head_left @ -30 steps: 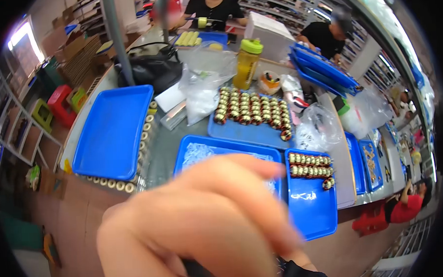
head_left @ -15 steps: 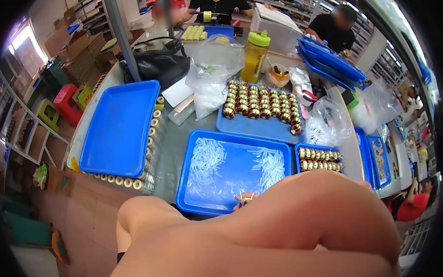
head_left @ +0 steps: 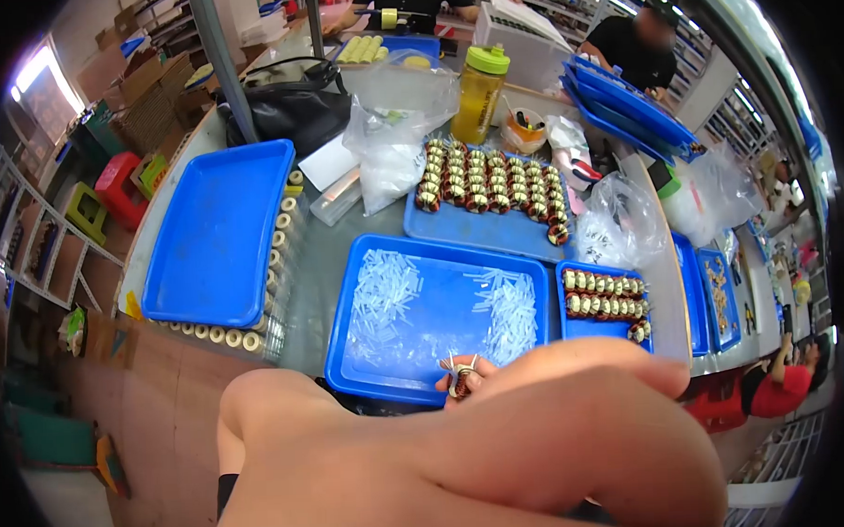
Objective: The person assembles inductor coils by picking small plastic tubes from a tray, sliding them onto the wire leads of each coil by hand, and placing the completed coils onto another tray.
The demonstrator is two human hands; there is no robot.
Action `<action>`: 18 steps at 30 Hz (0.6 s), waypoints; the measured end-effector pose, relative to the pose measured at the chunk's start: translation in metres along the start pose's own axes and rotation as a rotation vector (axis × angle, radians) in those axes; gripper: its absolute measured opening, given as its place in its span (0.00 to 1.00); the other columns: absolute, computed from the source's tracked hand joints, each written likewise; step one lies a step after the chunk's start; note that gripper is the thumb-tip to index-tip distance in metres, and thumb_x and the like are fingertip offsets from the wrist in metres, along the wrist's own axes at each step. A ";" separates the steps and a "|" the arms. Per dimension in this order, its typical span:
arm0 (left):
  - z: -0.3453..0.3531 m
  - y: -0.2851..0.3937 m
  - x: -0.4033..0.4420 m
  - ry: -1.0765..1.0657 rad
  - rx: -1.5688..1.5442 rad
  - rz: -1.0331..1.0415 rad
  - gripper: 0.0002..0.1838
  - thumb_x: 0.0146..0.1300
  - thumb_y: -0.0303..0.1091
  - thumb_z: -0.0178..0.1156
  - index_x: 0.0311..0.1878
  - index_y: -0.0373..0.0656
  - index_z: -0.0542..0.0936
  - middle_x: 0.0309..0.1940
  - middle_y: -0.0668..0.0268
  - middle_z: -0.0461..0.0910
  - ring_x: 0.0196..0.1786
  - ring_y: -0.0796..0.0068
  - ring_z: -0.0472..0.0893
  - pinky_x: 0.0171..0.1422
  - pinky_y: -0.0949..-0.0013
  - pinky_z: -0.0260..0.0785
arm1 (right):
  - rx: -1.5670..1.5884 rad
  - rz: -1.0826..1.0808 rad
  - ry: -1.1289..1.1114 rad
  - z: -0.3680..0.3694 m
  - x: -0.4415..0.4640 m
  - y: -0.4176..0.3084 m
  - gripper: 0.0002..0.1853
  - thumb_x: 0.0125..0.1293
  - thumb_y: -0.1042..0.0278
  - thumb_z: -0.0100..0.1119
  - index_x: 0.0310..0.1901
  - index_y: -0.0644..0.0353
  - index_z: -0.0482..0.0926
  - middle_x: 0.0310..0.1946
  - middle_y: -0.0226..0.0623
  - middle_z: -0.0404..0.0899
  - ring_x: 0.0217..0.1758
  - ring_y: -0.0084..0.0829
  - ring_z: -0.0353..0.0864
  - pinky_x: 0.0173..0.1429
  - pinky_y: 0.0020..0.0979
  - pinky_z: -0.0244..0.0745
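Note:
A large bare hand, which looks like my left hand point(head_left: 503, 446), fills the lower part of the view close to the camera. It is bent towards the right, and most of its fingers cannot be made out. Beyond it show a few fingertips, apparently of my right hand point(head_left: 481, 367), closed on a small wound coil point(head_left: 460, 383) with pale wire ends sticking up. The coil is at the front edge of a blue tray point(head_left: 433, 310) with two heaps of thin clear tubes point(head_left: 381, 297).
Rows of wound coils point(head_left: 498, 182) fill part of a tray behind; more lie in a small blue tray point(head_left: 592, 328) on the right. An empty-looking blue tray point(head_left: 218, 235) rests over pale rings at left. Farther back are a bottle point(head_left: 479, 99), plastic bags, a black bag and two people.
The large hand has swung down and right, uncovering the tray of tubes. The fingertips with the coil have come into view. Since half a second ago the coil shows more clearly.

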State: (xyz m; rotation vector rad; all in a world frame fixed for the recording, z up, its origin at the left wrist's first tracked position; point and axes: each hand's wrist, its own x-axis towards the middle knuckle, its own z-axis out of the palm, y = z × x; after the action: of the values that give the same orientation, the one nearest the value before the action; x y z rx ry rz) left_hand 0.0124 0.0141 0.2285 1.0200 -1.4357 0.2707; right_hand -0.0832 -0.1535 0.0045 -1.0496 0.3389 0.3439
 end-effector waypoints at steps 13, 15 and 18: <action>0.011 -0.105 -0.110 -0.172 0.290 -0.666 0.11 0.60 0.27 0.65 0.46 0.38 0.82 0.41 0.59 0.78 0.47 0.60 0.77 0.56 0.63 0.68 | 0.425 -0.334 -0.128 -0.035 -0.015 -0.054 0.26 0.77 0.54 0.47 0.68 0.65 0.67 0.62 0.52 0.75 0.44 0.30 0.83 0.53 0.32 0.80; 0.023 -0.104 -0.113 -0.150 0.321 -0.636 0.12 0.60 0.28 0.66 0.46 0.38 0.82 0.42 0.58 0.77 0.48 0.60 0.77 0.56 0.62 0.68 | 0.448 -0.309 -0.145 -0.033 -0.012 -0.051 0.26 0.78 0.55 0.46 0.68 0.66 0.67 0.59 0.49 0.77 0.44 0.30 0.83 0.53 0.32 0.79; 0.036 -0.109 -0.109 -0.094 0.334 -0.556 0.13 0.59 0.32 0.68 0.47 0.40 0.83 0.45 0.57 0.77 0.50 0.58 0.77 0.56 0.61 0.69 | 0.429 -0.241 -0.170 -0.030 -0.007 -0.043 0.26 0.78 0.55 0.44 0.68 0.67 0.68 0.54 0.45 0.79 0.43 0.30 0.83 0.54 0.33 0.78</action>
State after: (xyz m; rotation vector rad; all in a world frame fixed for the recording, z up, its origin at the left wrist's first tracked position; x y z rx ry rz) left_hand 0.0445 -0.0297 0.0799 1.6770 -1.1512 0.0544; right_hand -0.0738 -0.2010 0.0273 -0.6255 0.1219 0.1327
